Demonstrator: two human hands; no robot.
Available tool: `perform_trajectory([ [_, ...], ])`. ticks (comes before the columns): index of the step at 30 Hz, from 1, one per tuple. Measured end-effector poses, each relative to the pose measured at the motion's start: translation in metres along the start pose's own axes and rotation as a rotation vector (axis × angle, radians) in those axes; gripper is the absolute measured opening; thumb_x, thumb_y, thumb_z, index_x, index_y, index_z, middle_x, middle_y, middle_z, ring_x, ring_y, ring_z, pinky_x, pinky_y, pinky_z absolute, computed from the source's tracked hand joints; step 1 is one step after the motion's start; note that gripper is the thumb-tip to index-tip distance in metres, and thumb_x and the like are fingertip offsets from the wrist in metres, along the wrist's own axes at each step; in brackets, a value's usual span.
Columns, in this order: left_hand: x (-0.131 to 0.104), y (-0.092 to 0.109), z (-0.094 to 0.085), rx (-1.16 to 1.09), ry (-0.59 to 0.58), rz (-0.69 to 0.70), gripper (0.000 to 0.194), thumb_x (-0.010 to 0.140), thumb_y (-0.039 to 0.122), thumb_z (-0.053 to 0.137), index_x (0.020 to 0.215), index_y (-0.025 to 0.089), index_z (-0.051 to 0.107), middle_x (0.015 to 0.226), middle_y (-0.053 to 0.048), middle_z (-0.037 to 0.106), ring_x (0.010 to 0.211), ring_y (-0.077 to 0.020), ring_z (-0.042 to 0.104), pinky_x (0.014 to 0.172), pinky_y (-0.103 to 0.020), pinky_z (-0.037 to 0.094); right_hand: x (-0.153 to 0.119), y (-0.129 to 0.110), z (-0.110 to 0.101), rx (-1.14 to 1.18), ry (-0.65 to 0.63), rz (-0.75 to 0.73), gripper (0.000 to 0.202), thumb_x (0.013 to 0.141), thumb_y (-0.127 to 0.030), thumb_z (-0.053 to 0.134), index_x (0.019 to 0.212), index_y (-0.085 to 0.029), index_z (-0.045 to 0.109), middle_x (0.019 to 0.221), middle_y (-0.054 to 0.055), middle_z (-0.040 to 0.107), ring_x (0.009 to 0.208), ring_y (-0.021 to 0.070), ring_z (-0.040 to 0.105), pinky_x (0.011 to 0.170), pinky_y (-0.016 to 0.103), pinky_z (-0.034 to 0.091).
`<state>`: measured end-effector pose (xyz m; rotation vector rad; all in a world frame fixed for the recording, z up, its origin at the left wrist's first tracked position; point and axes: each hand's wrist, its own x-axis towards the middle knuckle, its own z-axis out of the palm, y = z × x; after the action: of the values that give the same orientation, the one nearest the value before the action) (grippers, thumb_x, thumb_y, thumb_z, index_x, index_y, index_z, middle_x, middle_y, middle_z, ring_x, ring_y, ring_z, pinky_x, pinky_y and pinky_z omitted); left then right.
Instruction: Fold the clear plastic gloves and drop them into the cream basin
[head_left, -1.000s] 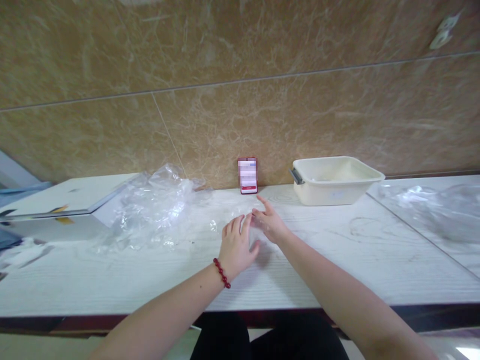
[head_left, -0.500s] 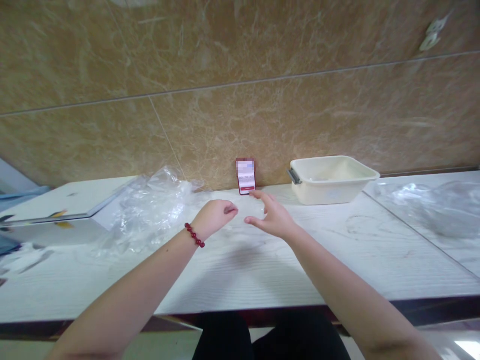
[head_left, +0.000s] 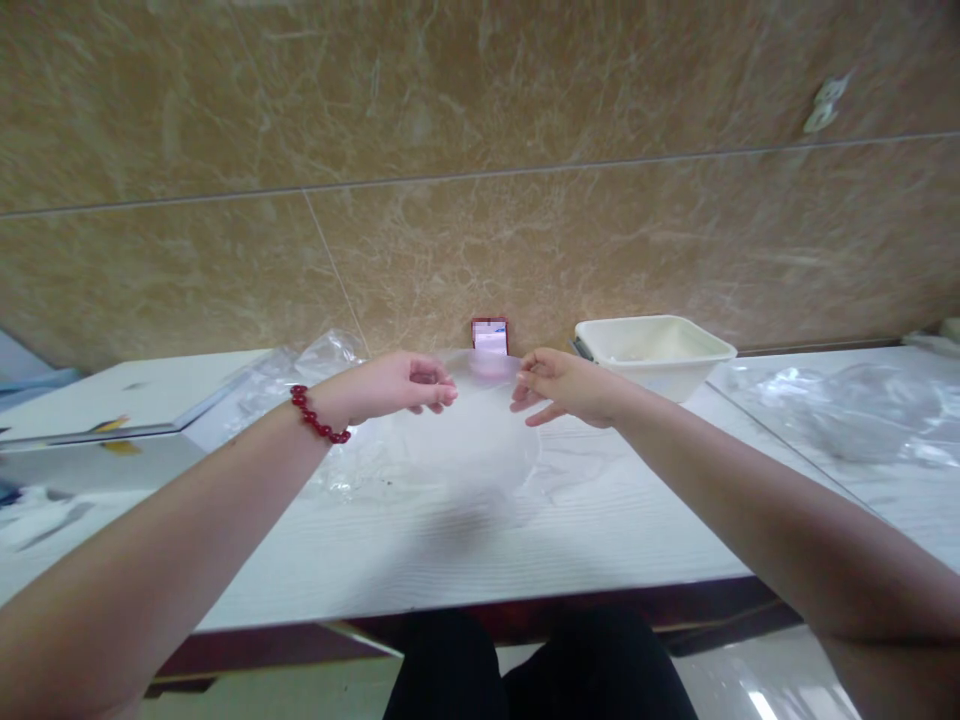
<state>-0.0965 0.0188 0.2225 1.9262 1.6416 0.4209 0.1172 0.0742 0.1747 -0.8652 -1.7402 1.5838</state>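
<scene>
Between my hands a thin, translucent plastic sheet or bag [head_left: 476, 430] is spread out above the white table, blurred by motion. My left hand [head_left: 416, 385], with a red bead bracelet at the wrist, has its fingers curled and pinched at the left edge of the plastic. At the right edge my right hand [head_left: 555, 385] pinches with thumb and forefinger, its other fingers loosely bent. Behind the plastic a red-edged phone [head_left: 490, 336] leans upright against the wall, its lower part veiled.
A cream tub [head_left: 664, 370] with a grey handle stands at the wall on the right. Clear plastic [head_left: 862, 405] lies further right. On the left are a white box [head_left: 142, 400] and crumpled clear plastic [head_left: 330, 350]. The table's front edge [head_left: 525, 595] runs before my legs.
My hands have moved apart and slightly up. The translucent plastic now spreads between them and covers the phone's lower part. The view has shifted slightly.
</scene>
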Motion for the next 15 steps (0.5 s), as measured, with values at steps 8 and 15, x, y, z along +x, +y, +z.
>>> perform_trajectory([
  [8,0.052,-0.029,0.000,-0.103,0.084,-0.111,0.028,0.063,0.043,0.056,0.076,0.018,0.061,0.075,-0.001,0.060,0.070,-0.0121,0.054,0.051,-0.018,0.036,0.045,0.006,-0.010,-0.201,0.214,0.051,0.005,0.075,-0.017,0.051,0.075,-0.013,0.047,0.063,0.001,0.055,0.058,0.0068,0.055,0.053,0.019,0.049],
  [15,0.096,-0.035,0.015,-0.469,0.208,-0.159,0.007,0.075,0.022,0.046,0.078,0.017,0.050,0.066,0.000,0.055,0.057,-0.0083,0.053,0.052,-0.020,0.042,0.075,0.014,-0.029,-0.392,0.371,-0.063,0.008,0.076,-0.022,0.046,0.078,-0.015,0.049,0.073,0.002,0.057,0.062,0.0079,0.054,0.055,0.020,0.045],
])
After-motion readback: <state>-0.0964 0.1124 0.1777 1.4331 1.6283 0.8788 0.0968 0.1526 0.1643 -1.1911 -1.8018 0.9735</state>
